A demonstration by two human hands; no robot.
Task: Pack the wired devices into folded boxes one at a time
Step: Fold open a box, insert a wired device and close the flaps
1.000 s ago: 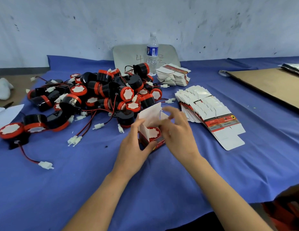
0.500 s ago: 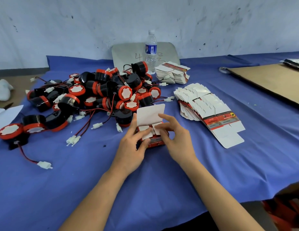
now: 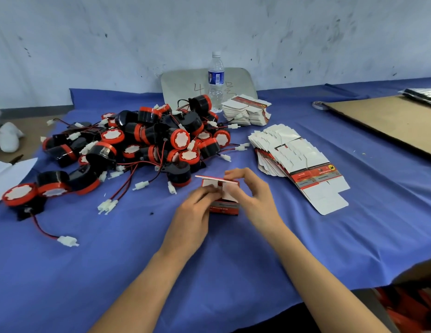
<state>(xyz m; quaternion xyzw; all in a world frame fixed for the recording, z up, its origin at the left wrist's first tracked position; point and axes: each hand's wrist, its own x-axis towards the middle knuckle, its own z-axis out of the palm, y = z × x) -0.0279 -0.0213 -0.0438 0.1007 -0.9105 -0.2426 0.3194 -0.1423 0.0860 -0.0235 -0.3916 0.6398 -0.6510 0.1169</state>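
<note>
Head view: gripping the small red box (image 3: 224,207) just in front of the pile of wired devices (image 3: 147,143) with left hand (image 3: 193,217), fingers curled round its side. Pinching its top flaps with right hand (image 3: 255,200). Flat box blanks (image 3: 296,162) right of the pile.

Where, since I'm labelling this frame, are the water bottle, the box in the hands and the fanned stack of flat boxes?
water bottle (image 3: 216,78), head view, blue label.
box in the hands (image 3: 224,208), head view, red front side.
fanned stack of flat boxes (image 3: 289,145), head view, white flap mid-stack.
</note>
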